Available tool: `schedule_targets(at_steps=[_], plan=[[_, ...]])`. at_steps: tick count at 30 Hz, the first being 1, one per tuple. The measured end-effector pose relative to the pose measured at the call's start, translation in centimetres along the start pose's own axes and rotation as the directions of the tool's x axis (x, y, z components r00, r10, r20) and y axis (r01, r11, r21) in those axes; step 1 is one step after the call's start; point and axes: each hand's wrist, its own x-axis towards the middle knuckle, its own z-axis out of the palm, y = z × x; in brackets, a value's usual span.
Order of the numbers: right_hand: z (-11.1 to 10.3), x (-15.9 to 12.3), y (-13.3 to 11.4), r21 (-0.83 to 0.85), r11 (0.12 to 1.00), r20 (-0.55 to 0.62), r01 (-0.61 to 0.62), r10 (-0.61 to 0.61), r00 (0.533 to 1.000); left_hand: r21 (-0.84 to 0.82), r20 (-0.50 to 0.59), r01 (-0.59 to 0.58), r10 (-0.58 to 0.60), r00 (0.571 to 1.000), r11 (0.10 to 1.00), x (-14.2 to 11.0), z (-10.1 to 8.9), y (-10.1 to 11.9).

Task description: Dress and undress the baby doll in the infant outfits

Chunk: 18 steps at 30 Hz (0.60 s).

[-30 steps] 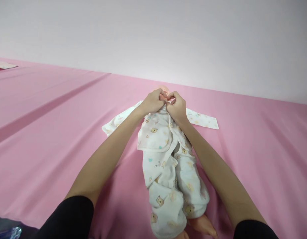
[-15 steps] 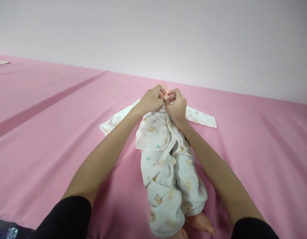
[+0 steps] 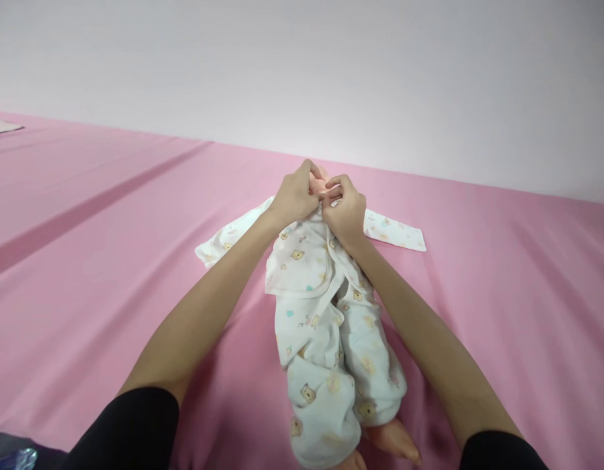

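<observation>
– Where are your hands?
– Both are a little above the middle of my view, toward twelve o'clock, at the upper end of a doll. My left hand has its forearm lying back toward eight o'clock; my right hand, toward four.

– Do they grasp something?
– The fingers of both are bent inward, tips near each other, at the neck opening of a white printed jacket. They make neither a fist nor a flat palm. Whether cloth is pinched between the tips I cannot tell; it is too small and partly covered.

– And how does the doll lie?
– On a pink sheet, the front of the jacket upward. Its head points to twelve, partly behind my fingers, and its feet show between five and six. The jacket sleeves spread to both sides, one between eight and nine from my hands, one between three and four. Toward six are the white trousers, printed with small bears.

– What else is around?
– A pale flat cloth lies between nine and ten. At eight, in the corner, is a shiny object, cut by the edge; I cannot say what it is. A plain wall stands at twelve.
</observation>
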Motion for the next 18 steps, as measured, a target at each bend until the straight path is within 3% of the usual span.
schedule_targets(at_steps=[7,18], plan=[[-0.2,-0.29,-0.59,-0.034,0.998,0.019,0.048,-0.048,0.999,-0.021,0.068,0.086,-0.085,0.994,0.996,0.12,-0.1,0.02],[-0.36,-0.32,-0.86,-0.054,0.996,0.046,0.075,-0.073,0.996,-0.099,-0.057,0.172,-0.178,0.982,0.98,0.76,0.66,-0.96]])
